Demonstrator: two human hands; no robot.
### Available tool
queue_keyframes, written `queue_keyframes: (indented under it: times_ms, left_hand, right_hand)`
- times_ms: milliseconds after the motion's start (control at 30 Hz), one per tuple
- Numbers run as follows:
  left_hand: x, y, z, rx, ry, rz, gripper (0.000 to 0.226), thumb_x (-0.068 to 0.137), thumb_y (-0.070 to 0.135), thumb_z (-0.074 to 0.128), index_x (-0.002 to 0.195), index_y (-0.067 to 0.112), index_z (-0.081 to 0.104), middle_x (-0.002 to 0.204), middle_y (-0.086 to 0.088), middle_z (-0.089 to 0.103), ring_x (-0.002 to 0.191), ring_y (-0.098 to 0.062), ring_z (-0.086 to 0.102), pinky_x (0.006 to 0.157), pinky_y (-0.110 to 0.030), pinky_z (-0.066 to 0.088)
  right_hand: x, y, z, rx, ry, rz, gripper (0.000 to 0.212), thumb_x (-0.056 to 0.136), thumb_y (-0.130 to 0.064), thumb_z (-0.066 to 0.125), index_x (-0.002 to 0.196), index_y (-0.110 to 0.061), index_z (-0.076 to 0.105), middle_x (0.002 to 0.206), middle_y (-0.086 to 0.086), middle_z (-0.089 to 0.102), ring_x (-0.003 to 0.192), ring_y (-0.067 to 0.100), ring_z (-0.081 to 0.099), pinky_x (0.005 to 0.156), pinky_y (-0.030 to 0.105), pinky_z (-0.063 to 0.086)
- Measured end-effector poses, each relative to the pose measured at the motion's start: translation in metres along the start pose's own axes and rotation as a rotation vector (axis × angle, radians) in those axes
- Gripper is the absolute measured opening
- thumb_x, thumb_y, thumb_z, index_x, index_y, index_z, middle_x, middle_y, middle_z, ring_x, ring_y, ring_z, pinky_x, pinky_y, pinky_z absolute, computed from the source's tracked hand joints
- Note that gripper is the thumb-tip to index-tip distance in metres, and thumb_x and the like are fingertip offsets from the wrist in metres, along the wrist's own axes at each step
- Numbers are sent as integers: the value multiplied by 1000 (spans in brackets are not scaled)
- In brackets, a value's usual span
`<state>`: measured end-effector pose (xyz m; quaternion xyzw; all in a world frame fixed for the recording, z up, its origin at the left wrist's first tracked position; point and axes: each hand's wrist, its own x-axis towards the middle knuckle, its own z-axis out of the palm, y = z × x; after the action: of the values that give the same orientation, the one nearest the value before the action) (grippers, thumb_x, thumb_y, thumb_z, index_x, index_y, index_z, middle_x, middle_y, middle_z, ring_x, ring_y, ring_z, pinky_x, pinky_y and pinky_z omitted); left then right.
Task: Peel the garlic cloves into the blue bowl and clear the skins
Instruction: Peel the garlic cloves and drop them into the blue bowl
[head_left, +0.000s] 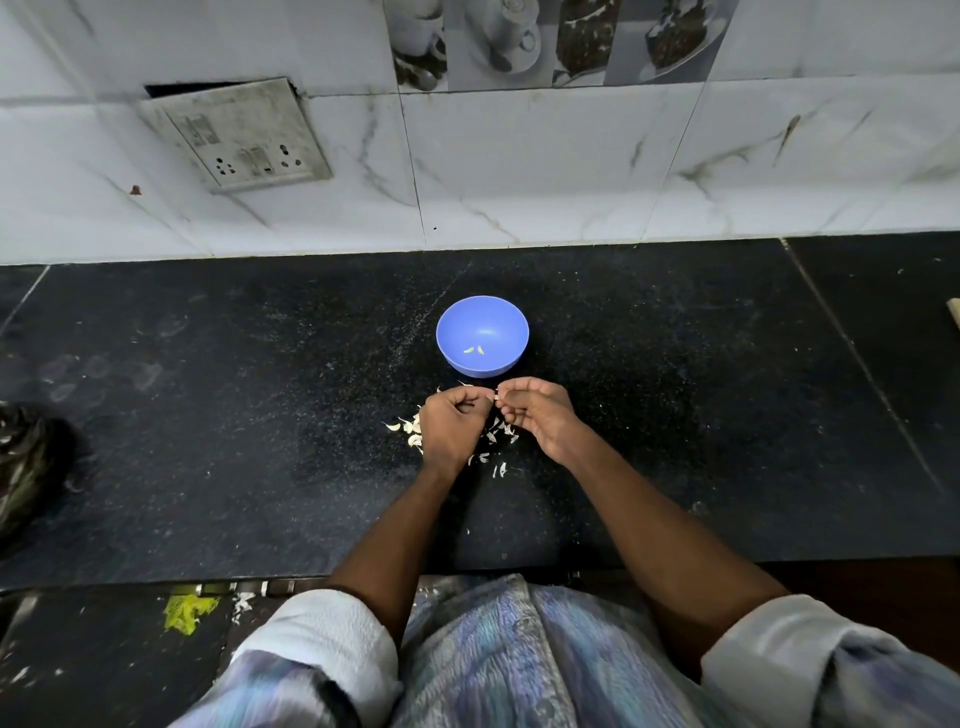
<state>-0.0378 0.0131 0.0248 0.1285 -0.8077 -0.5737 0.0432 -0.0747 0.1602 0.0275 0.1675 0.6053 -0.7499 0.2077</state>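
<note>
Black speckled countertop (260, 415), white marble-look tiles behind; nearest, rolled sleeves (322, 639) at counter edge; loose garlic skins (498, 441) scattered under both hands, unpeeled cloves (408, 427) just left of left hand; left hand (452, 421) curled, right hand (540, 413) curled, fingertips meeting, pinching one small garlic clove (497, 397) between them; just beyond, blue bowl (482, 335) upright, two peeled cloves (474, 350) inside; switch plate (236, 135) tilted on wall.

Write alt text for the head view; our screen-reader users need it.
Two hands, left and right, pinch a garlic clove over scattered skins on a black counter. Just beyond, a blue bowl holds two peeled cloves.
</note>
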Motion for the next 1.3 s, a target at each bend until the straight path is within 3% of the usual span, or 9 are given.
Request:
queue_keyframes:
  times_ms: [267,533,700,800,1067,1300]
  left_hand:
    - [3,-7,2,-65,-71,-61,10,93,20,75,90,23,84,77,4,79,68,-11,68,74,-43,62]
    - [-3,1,4,-30,-58,-1,16,96,11,70,90,18,83,73,10,78,57,4,61,59,-16,47]
    - [-7,-2,4,108,-46,48,19,93,19,64,87,28,79,75,11,76,69,-12,71,68,-32,60]
    - [-8,-4,4,151,-48,74,18,92,26,60,89,31,77,79,14,76,71,-10,71,71,-39,61]
    - [-14,2,0,124,-25,81,17,93,20,66,92,29,80,84,19,77,76,-3,72,76,-37,62]
    - [-20,9,-7,293,16,121,10,91,29,68,92,29,78,82,17,74,73,-2,67,66,-29,56]
  right_hand:
    - [2,-6,4,5,67,-9,14,89,9,66,97,1,74,80,13,72,66,13,59,67,23,51]
    - [1,-6,5,123,65,45,10,91,8,67,96,0,72,77,10,71,63,10,61,60,16,53]
    - [1,-3,6,173,64,100,14,92,11,64,95,0,72,81,12,71,68,13,61,60,17,54]
    - [0,-3,7,204,63,115,15,93,11,63,96,0,73,84,13,73,70,13,63,63,17,56]
    - [-3,-1,6,293,38,168,17,94,11,60,98,-1,72,85,10,73,74,11,64,63,16,56]
    - [-3,1,6,241,-4,153,17,93,9,62,100,-2,74,88,10,75,72,10,66,67,17,56]
